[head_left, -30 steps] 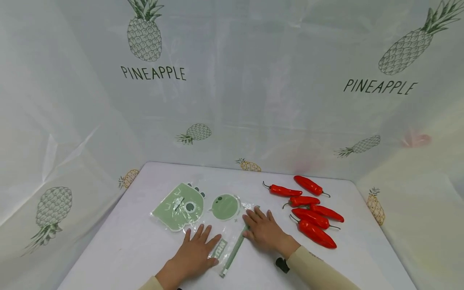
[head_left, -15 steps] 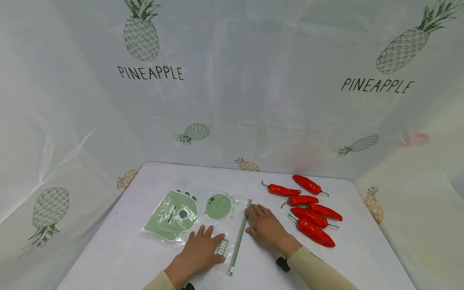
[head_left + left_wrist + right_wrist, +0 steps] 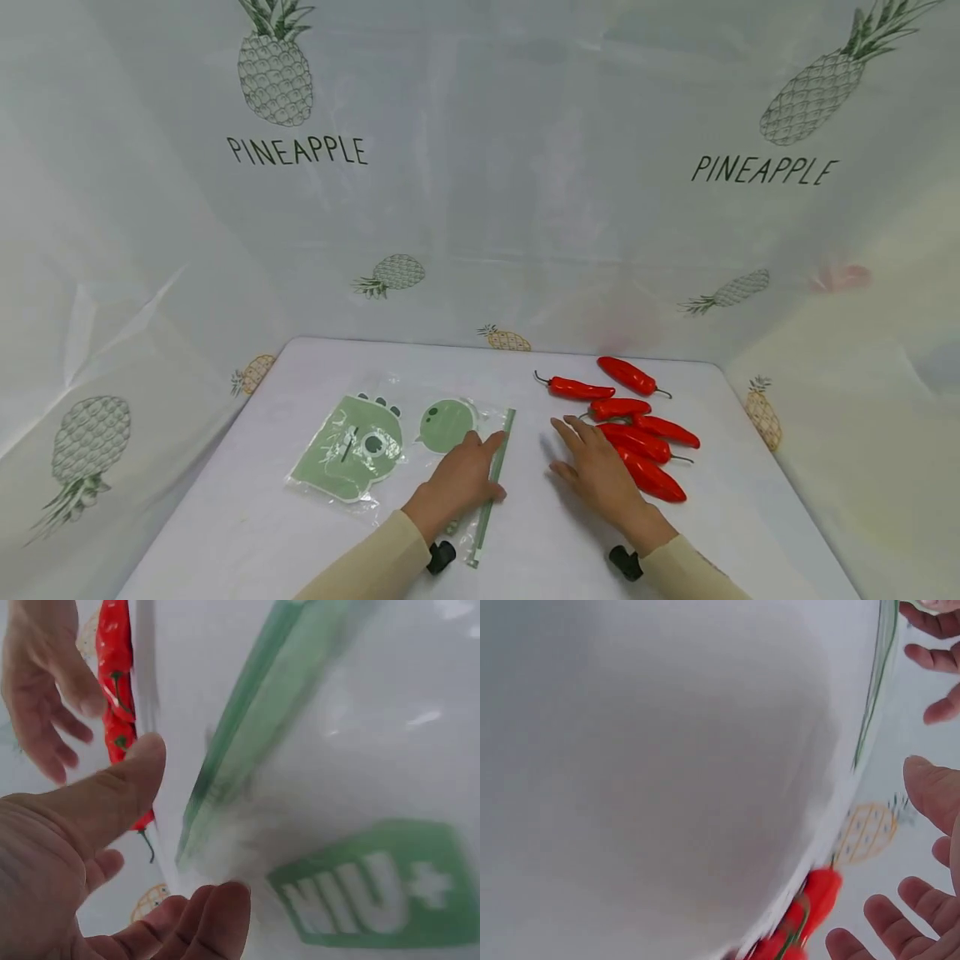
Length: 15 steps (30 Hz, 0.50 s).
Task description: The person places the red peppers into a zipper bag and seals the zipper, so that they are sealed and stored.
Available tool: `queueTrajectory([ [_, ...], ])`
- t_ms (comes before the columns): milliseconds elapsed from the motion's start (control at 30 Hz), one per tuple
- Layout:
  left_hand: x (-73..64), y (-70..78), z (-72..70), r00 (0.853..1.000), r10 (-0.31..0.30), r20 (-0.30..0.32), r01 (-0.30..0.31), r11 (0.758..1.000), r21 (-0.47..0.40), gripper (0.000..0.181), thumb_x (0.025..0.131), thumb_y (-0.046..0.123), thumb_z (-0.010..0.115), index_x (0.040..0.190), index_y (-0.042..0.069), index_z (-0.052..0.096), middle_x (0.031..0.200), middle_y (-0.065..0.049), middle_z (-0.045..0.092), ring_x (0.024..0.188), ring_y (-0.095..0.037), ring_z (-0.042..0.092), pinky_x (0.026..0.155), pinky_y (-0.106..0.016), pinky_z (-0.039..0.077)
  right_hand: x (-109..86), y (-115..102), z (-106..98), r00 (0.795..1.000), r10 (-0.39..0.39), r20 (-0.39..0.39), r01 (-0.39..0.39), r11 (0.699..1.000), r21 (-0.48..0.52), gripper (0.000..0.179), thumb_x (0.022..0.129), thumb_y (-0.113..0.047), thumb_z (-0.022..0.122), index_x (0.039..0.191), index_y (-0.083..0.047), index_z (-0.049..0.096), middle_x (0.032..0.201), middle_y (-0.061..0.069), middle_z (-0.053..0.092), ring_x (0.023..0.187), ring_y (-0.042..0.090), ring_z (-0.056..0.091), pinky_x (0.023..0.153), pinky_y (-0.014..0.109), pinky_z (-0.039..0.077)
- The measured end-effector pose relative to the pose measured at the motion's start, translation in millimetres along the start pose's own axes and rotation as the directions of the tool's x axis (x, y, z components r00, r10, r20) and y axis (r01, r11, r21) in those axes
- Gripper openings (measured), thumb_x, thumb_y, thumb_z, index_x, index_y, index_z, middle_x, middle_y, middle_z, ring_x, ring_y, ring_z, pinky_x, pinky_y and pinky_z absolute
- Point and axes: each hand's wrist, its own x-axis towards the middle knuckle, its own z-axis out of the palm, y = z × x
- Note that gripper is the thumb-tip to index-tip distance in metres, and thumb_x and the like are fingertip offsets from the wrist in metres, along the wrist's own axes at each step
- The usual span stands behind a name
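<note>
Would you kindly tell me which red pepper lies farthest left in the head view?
The slim red pepper, second from the back, stem pointing left; the other five peppers all lie farther right.

Turned the clear bag [image 3: 405, 460] slightly — slid the left hand [image 3: 461, 482] over to its green strip [image 3: 484, 518] — pulled the right hand [image 3: 602, 479] away, toward the peppers [image 3: 643, 443].

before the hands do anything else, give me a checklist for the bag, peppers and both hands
1. Plastic bag spread out on the table: ok.
2. Red peppers outside the bag: ok, to its right in the head view.
3. Zip strip open: cannot tell.
4. Left hand pinching the bag's edge: not ok, thumb and fingertips are apart.
5. Right hand free: ok, holding nothing.
</note>
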Motion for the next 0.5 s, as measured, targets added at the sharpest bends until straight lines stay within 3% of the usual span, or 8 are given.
queueTrajectory([
  [200,15.7,4.8,4.0,0.999,-0.03,0.028,0.03,1.0,-0.002,0.094,0.076,0.03,0.097,0.157,0.023,0.049,0.119,-0.017,0.058,0.081,-0.019,0.055,0.064,-0.031,0.054,-18.5,30,-10,0.997,0.026,-0.074,-0.026,1.0,0.006,0.085,0.08,-0.029,0.094,0.152,-0.009,0.054,0.149,0.018,0.057,0.136,0.04,0.054,0.106,0.06,0.057],
  [367,23.3,-4.8,9.1,0.997,-0.038,0.062,0.04,0.998,-0.038,0.088,0.078,0.027,0.096,0.155,0.026,0.053,0.125,-0.02,0.057,0.083,-0.022,0.056,0.063,-0.033,0.055,-33.8,53,-19,0.993,0.063,-0.104,-0.063,0.998,0.003,0.084,0.079,-0.025,0.095,0.151,-0.008,0.055,0.148,0.019,0.056,0.136,0.043,0.053,0.101,0.061,0.059],
  [500,27.0,-15.8,8.4,0.996,-0.008,0.086,0.017,0.995,-0.101,0.085,0.081,0.023,0.093,0.155,0.027,0.052,0.13,-0.02,0.058,0.091,-0.021,0.057,0.072,-0.037,0.057,-45.7,68,-26,0.989,0.089,-0.12,-0.091,0.996,-0.013,0.082,0.08,-0.022,0.094,0.15,-0.005,0.055,0.147,0.022,0.056,0.135,0.045,0.052,0.098,0.062,0.06],
])
